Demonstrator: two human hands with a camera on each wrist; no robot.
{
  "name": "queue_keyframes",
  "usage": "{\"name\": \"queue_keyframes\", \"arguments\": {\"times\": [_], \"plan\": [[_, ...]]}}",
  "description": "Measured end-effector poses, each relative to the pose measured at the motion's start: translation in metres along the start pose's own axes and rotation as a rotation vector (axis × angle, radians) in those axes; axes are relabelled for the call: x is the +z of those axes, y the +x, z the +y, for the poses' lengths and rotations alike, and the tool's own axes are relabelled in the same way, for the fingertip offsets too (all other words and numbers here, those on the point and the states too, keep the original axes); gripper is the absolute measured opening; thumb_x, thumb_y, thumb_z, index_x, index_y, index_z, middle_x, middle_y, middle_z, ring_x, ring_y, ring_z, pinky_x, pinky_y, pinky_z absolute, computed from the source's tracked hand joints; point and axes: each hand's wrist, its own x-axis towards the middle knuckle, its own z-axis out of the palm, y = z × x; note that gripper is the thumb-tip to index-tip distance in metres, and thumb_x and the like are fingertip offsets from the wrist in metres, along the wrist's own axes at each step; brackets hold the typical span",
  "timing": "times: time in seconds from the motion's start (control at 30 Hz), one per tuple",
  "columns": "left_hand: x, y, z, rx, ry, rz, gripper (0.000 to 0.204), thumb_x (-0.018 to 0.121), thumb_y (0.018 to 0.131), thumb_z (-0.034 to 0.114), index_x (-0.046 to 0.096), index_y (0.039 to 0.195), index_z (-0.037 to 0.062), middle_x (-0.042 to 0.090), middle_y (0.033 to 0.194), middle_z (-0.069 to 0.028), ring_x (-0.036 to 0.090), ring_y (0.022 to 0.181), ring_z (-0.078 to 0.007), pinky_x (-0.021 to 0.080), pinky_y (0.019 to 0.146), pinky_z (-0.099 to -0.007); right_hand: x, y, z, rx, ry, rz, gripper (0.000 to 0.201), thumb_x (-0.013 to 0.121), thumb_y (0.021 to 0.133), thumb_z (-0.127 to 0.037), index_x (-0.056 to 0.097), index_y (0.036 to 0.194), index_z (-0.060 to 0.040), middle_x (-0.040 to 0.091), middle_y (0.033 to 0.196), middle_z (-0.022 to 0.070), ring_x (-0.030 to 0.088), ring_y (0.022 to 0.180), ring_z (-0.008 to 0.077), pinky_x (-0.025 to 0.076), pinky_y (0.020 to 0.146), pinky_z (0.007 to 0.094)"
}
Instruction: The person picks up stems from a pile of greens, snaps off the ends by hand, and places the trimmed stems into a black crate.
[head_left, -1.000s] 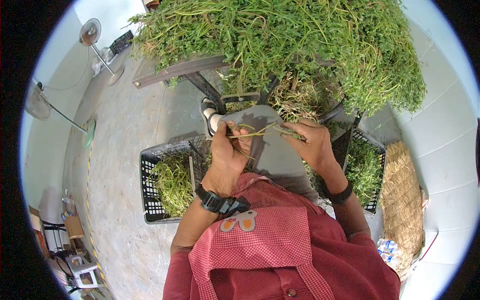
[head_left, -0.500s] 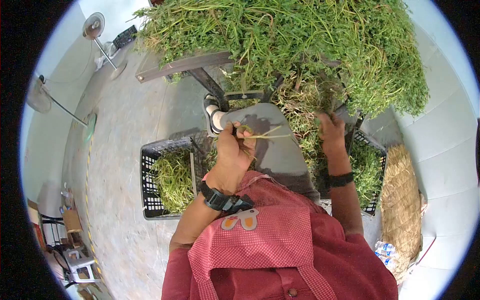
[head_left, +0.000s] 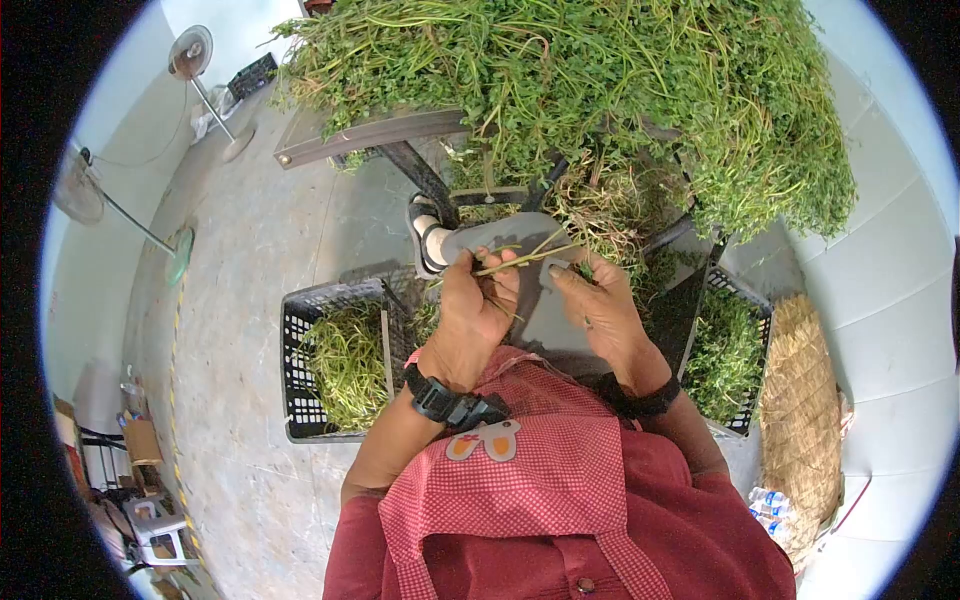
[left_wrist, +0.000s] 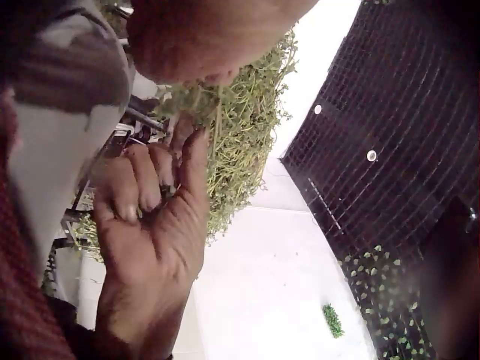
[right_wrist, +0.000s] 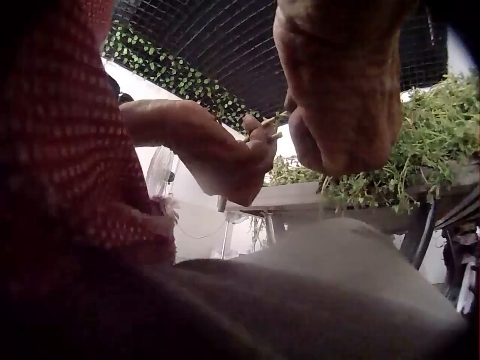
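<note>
Thin green stems (head_left: 520, 262) are pinched between the thumb and curled fingers of the left hand (head_left: 474, 312), above the person's grey-clad knee. Beside their free ends, the right hand (head_left: 608, 312) has its thumb against its curled fingers, with a bit of green leaf at the fingertips. In the left wrist view the left hand (left_wrist: 154, 225) shows its palm and bent fingers. The right wrist view has the right hand (right_wrist: 341, 97) close to the stem ends, its fingertips partly hidden.
Leafy greens (head_left: 600, 70) are heaped on a table (head_left: 375, 132) ahead. Black crates of greens stand left (head_left: 335, 437) and right (head_left: 755, 345) of the person. Beneath the table lies a pile of stems (head_left: 600, 205). A straw roll (head_left: 800, 430) is at the far right.
The right hand moved from the stems out toward the pile under the table, then came back beside the left hand. The left hand kept its hold on the stems, nearly in place.
</note>
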Motion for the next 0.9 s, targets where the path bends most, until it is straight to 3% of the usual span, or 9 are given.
{"name": "queue_keyframes", "arguments": {"times": [0.13, 0.17, 0.23, 0.33, 0.4, 0.43, 0.5, 0.83, 0.9], "plan": [[0.001, 0.0, -0.006, -0.001, 0.033, 0.011, 0.033, 0.03, 0.098, 0.029, 0.045, 0.082, 0.0048, 0.054, 0.07, -0.0079, 0.057, 0.066, -0.0174, 0.052, 0.051, -0.0248, 0.014, 0.001, -0.01, -0.041, -0.032, -0.023, 0.022, 0.065, 0.083, -0.015, 0.059, 0.102, -0.0047, 0.043, 0.057, -0.0089, 0.031, 0.042, 0.0001, 0.02, 0.038, 0.0184], [0.002, -0.001, -0.006, -0.002, 0.032, 0.026, 0.033, 0.03, 0.098, 0.029, 0.046, 0.083, 0.0047, 0.055, 0.071, -0.0089, 0.057, 0.064, -0.0175, 0.051, 0.051, -0.0245, 0.014, 0.001, -0.01, -0.042, -0.046, -0.016, 0.023, 0.064, 0.083, -0.012, 0.06, 0.103, -0.0023, 0.053, 0.077, -0.0022, 0.044, 0.064, 0.0045, 0.033, 0.057, 0.0205], [0.002, -0.002, -0.005, 0.004, 0.04, 0.044, 0.034, 0.029, 0.098, 0.03, 0.046, 0.083, 0.0048, 0.056, 0.071, -0.0093, 0.057, 0.063, -0.0175, 0.051, 0.051, -0.0248, 0.017, 0.001, -0.011, -0.04, -0.058, -0.012, 0.024, 0.063, 0.083, -0.008, 0.06, 0.104, 0.0001, 0.063, 0.097, 0.0044, 0.057, 0.085, 0.0089, 0.046, 0.076, 0.0226], [0.003, -0.003, -0.007, 0.007, 0.047, 0.047, 0.034, 0.029, 0.098, 0.03, 0.046, 0.083, 0.0049, 0.056, 0.071, -0.0097, 0.057, 0.063, -0.0174, 0.051, 0.051, -0.0247, 0.016, 0.002, -0.009, -0.018, 0.001, -0.041, 0.024, 0.065, 0.082, -0.01, 0.061, 0.104, -0.0021, 0.063, 0.09, 0.0002, 0.055, 0.074, 0.0049, 0.044, 0.062, 0.0189], [0.002, -0.003, -0.008, 0.005, 0.045, 0.03, 0.035, 0.028, 0.098, 0.03, 0.046, 0.082, 0.0051, 0.056, 0.07, -0.0097, 0.057, 0.063, -0.0172, 0.05, 0.051, -0.0244, 0.007, 0.007, -0.001, 0.008, -0.055, -0.047, 0.024, 0.066, 0.081, -0.013, 0.063, 0.104, -0.0053, 0.062, 0.085, -0.0029, 0.048, 0.062, 0.0009, 0.036, 0.049, 0.0163], [0.0, -0.002, -0.008, 0.005, 0.054, 0.028, 0.035, 0.028, 0.098, 0.03, 0.046, 0.082, 0.0052, 0.056, 0.069, -0.0095, 0.057, 0.063, -0.0174, 0.05, 0.051, -0.0243, 0.006, 0.008, 0.002, 0.007, -0.055, -0.047, 0.024, 0.066, 0.081, -0.013, 0.063, 0.104, -0.0053, 0.062, 0.085, -0.0029, 0.048, 0.062, 0.0009, 0.036, 0.049, 0.0163], [0.001, -0.002, -0.008, 0.006, 0.062, 0.026, 0.035, 0.027, 0.098, 0.03, 0.046, 0.082, 0.0053, 0.056, 0.069, -0.0094, 0.057, 0.063, -0.0175, 0.05, 0.051, -0.0241, 0.011, 0.007, 0.0, -0.025, 0.022, -0.046, 0.023, 0.067, 0.081, -0.016, 0.064, 0.102, -0.0078, 0.061, 0.081, -0.0053, 0.041, 0.054, -0.0011, 0.026, 0.043, 0.0161], [-0.007, 0.004, -0.007, 0.033, 0.125, 0.026, 0.035, 0.027, 0.098, 0.03, 0.045, 0.082, 0.0052, 0.055, 0.065, -0.008, 0.059, 0.069, -0.0211, 0.052, 0.052, -0.0238, -0.005, 0.012, 0.012, -0.019, 0.068, -0.048, 0.022, 0.064, 0.081, -0.014, 0.063, 0.102, -0.0069, 0.062, 0.081, -0.0035, 0.043, 0.054, 0.0003, 0.029, 0.043, 0.0169], [-0.004, 0.002, -0.004, 0.042, 0.135, 0.034, 0.035, 0.027, 0.098, 0.03, 0.045, 0.082, 0.0053, 0.054, 0.063, -0.0076, 0.06, 0.071, -0.0217, 0.053, 0.052, -0.024, -0.016, 0.017, 0.008, -0.053, -0.346, 0.173, 0.021, 0.063, 0.081, -0.015, 0.063, 0.1, -0.0056, 0.062, 0.078, -0.002, 0.044, 0.053, 0.0011, 0.03, 0.044, 0.0177]]}}
